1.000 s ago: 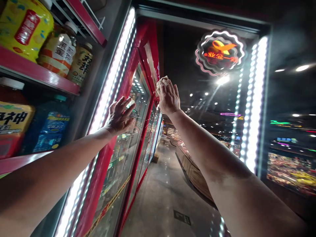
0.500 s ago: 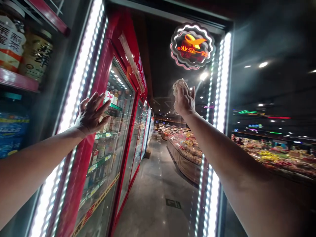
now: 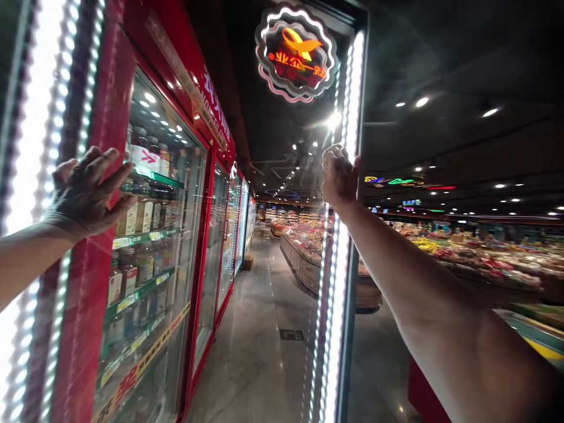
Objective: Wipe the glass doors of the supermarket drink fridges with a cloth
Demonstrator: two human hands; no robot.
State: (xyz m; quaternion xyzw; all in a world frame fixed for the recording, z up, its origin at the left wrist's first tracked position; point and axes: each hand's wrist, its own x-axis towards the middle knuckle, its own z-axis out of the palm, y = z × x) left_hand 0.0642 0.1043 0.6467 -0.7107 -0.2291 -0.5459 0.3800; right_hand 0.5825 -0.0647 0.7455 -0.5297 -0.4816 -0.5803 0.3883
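Note:
In the head view, a glass door with glowing LED strips down both edges stands in front of me. My left hand [image 3: 90, 194] is open, fingers spread, beside the left LED strip [image 3: 42, 111]. Whether it touches the glass I cannot tell. My right hand [image 3: 341, 179] is closed around a pale, crumpled cloth [image 3: 336, 150], held up at the door's right LED strip [image 3: 335, 305]. The fingers mostly cover the cloth. Above and left of that hand, a lit scalloped sign [image 3: 296, 54] with an orange emblem shows mirrored lettering.
Through the glass, red drink coolers [image 3: 200, 247] with bottles line the left of a grey floor aisle [image 3: 251, 352]. A curved wooden display stand [image 3: 299, 270] stands farther along it. Heaped produce [image 3: 467, 252] spreads out on the right.
The view has turned to the right, so the door and sign sit farther left. My right hand with the cloth has moved across the glass to the right LED strip. My left hand remains spread.

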